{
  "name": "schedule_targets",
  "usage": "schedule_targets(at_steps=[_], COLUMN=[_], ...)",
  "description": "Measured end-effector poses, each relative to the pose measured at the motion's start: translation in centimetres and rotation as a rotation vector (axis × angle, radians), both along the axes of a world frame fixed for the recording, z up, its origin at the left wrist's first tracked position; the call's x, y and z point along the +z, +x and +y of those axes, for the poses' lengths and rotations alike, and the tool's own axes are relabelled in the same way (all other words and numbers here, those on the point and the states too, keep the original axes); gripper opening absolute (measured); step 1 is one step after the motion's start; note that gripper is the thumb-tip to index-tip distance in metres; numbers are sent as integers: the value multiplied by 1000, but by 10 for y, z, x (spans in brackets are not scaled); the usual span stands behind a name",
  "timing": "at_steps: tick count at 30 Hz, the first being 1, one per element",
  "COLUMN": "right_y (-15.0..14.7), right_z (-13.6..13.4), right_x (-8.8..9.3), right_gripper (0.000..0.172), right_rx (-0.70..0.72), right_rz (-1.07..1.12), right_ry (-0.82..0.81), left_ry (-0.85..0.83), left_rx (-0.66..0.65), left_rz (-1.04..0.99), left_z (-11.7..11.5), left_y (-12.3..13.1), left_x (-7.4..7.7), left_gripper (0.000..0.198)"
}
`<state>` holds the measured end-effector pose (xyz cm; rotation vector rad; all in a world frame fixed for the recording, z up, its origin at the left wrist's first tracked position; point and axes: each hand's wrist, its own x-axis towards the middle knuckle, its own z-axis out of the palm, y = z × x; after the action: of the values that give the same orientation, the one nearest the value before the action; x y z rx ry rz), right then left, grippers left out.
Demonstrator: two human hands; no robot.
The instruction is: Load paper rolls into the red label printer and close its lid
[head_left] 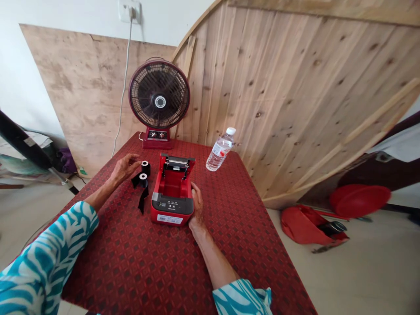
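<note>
A red and black label printer [173, 204] stands on the table with its lid raised, showing a red hollow inside. My right hand [197, 204] holds the printer's right side, the fingers partly hidden along its edge. To the left of the printer stand two small black rolls with white cores, a farther roll [145, 167] and a nearer roll [143, 178]. A loose black strip [142, 202] trails from the nearer one. My left hand [126, 167] is just left of the farther roll, fingers stretched towards it and apparently gripping nothing; whether a fingertip touches it I cannot tell.
A dark red fan [159, 103] stands at the table's back edge, its cord possibly hidden. Behind the printer on the right, a clear water bottle [219, 153] appears tilted. The table [229, 245] wears a red patterned cover. A red bag [305, 225] lies on the floor to the right.
</note>
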<state>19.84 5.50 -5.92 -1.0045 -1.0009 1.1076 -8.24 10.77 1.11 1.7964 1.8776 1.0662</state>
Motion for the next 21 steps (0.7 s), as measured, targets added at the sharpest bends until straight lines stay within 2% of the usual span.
schedule_targets(at_steps=[2,4,6,9,13,15,17,21], right_y=[0,0,0,-1,-2,-2,-2,-2], right_z=[1,2,3,2,2,2,2,2], right_x=[-1,-2,-3,-2,-1,-1,0,1], right_gripper=[48,48,50,52,52,52,51,49], right_rx=[-1,-5,-10,-16,9,6,-3,0], right_rz=[-11,-10,3,8,32,41,29,20], right_ry=[-2,-9,-17,-16,-11,-10,-6,-13], left_ry=[60,89,65,2,-27,-21,6,21], left_rx=[-92,-293,-458,-492,-490,-478,-445,-416], left_rz=[51,183,354,537,620,591,475,44], left_z=[-13,-23,-29,-30,-28,-30,-35,-51], left_y=[-1,1,4,9,10,9,7,7], left_x=[10,18,22,20,16,19,25,46], left_gripper=[33,30,38,48,47,44,39,30])
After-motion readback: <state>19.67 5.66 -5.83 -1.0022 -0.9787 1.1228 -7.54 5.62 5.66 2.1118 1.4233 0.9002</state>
